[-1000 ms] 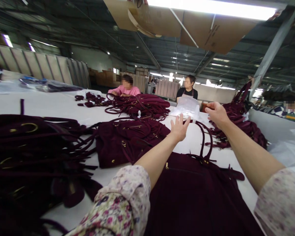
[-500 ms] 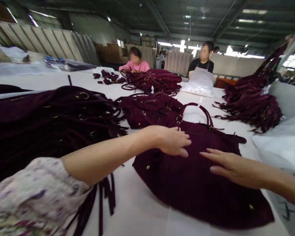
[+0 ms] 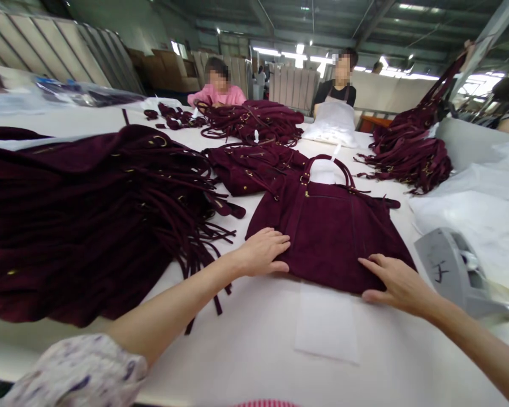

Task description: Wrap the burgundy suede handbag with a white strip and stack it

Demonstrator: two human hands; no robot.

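Note:
A dark maroon suede handbag (image 3: 328,226) lies flat on the white table (image 3: 254,350), its handles pointing away from me. My left hand (image 3: 261,251) rests flat on the bag's near left corner, fingers spread. On the near right corner my right hand (image 3: 396,282) presses down, fingers also apart. Neither hand grips anything. A white sheet of paper (image 3: 326,322) lies on the table just in front of the bag.
A big pile of maroon bags and straps (image 3: 89,215) fills the left. More bags (image 3: 254,164) lie behind, and another heap (image 3: 411,152) sits at right. A grey tape dispenser (image 3: 453,271) and white plastic bags (image 3: 483,209) are at right. Two people (image 3: 218,85) sit at the far end.
My view has dropped from the ceiling to the table. Both hands came down from mid-air onto the bag and slid toward me to its near edge.

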